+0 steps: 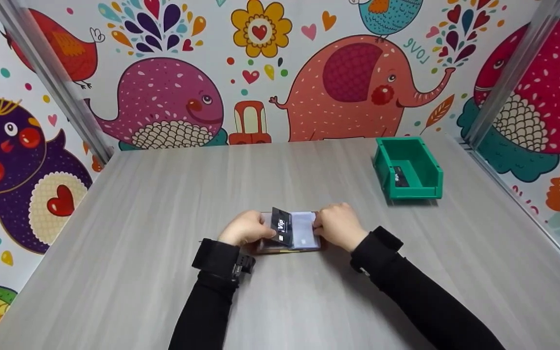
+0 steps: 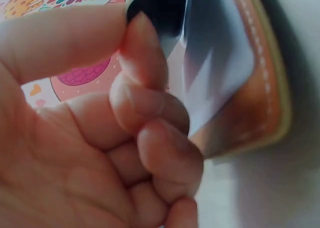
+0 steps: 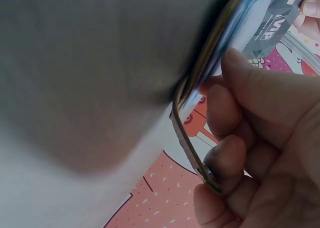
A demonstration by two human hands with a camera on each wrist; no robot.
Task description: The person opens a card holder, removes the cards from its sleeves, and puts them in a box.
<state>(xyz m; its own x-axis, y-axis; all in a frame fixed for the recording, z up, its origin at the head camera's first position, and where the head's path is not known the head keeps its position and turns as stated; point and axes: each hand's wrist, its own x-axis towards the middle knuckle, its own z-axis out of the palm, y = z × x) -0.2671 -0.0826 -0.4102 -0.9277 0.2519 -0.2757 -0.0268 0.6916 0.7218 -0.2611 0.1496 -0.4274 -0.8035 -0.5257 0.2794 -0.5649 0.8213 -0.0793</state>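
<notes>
My left hand [image 1: 246,227] pinches a black card [image 1: 281,224] marked "Vip" by its lower edge, between thumb and forefinger. The card stands tilted over an open brown card holder [image 1: 266,252] with clear plastic sleeves [image 1: 303,231] inside. On the holder's other side, my right hand [image 1: 341,226] pinches the edge of a sleeve between thumb and forefinger. In the right wrist view, a narrow strap [image 3: 187,143] sticks out from the holder against the curled fingers. Stitching runs along the brown edge [image 2: 265,83] in the left wrist view.
Toward the back right of the wood-grain table [image 1: 163,194] stands a green bin [image 1: 433,190]. Another black card [image 1: 399,177] lies inside it. Walls printed with cartoon animals and metal posts [image 1: 56,82] border the table.
</notes>
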